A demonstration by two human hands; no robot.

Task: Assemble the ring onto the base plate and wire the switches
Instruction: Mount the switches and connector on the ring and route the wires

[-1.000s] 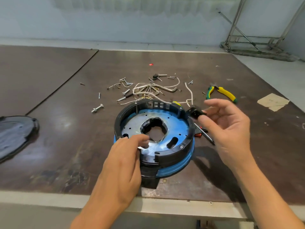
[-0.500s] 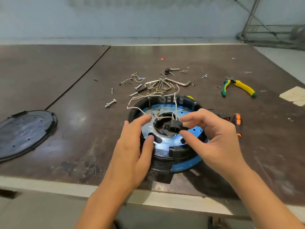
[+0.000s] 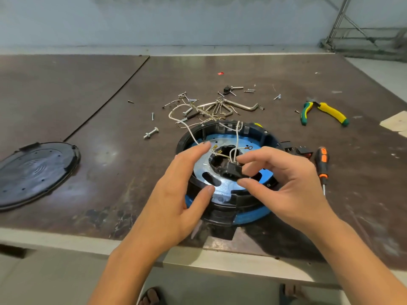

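A black ring (image 3: pixel 255 133) sits on a blue base plate (image 3: pixel 248 213) with a silvery disc (image 3: pixel 222 188) near the table's front edge. My right hand (image 3: pixel 293 186) pinches a black switch (image 3: pixel 231 170) between thumb and fingers above the disc's centre hole. White wires (image 3: pixel 182 124) run from the switch up and back over the ring. My left hand (image 3: pixel 176 194) hovers at the ring's left side, fingers and thumb spread, holding nothing. Two more black switches (image 3: pixel 296 149) lie right of the ring.
Loose screws, bolts and hex keys (image 3: pixel 222 107) lie scattered behind the ring. Yellow-green pliers (image 3: pixel 323 112) and an orange-black screwdriver (image 3: pixel 322 164) lie at the right. A black round cover (image 3: pixel 35 170) rests at the far left. The table edge (image 3: pixel 88 243) runs just below my wrists.
My right hand brought the wired switch from the ring's right side over the centre of the disc. My left hand lifted off the ring and spread open. The camera view shifted.
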